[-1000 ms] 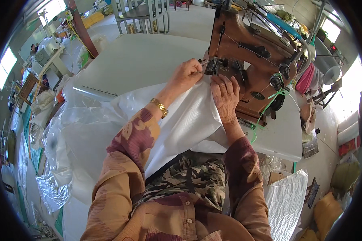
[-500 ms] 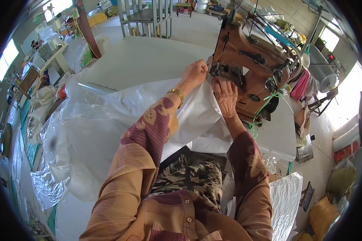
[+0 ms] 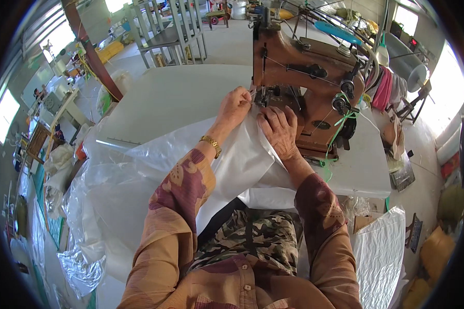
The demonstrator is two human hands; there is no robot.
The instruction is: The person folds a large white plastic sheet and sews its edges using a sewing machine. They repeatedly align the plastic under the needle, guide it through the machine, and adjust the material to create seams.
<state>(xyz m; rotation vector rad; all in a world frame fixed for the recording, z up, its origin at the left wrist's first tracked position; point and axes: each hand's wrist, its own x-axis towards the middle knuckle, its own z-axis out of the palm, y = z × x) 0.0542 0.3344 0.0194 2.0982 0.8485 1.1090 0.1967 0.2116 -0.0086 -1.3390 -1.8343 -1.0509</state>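
Note:
A brown sewing machine (image 3: 314, 64) stands on a pale table, with its needle area just beyond my fingertips. Gathered up toward the needle is a large white plastic sheet (image 3: 247, 149), which drapes across the table to the left and down over my lap. My left hand (image 3: 234, 109) is closed in a pinch at the sheet's top edge, left of the needle; the exact grip is partly hidden. My right hand (image 3: 280, 131) curls over the sheet's folded edge just in front of the presser foot, its fingers bent and thumb against the sheet.
The pale tabletop (image 3: 191, 85) extends beyond the sheet. Green string (image 3: 340, 123) hangs at the machine's right side. Clear plastic (image 3: 87, 226) is heaped at the left. A grey metal chair (image 3: 172, 36) stands behind the table. Silvery sheeting (image 3: 379, 257) lies at lower right.
The view has shifted, so the machine and table look turned slightly. Both hands stay beside the needle with the sheet, in nearly the same pose.

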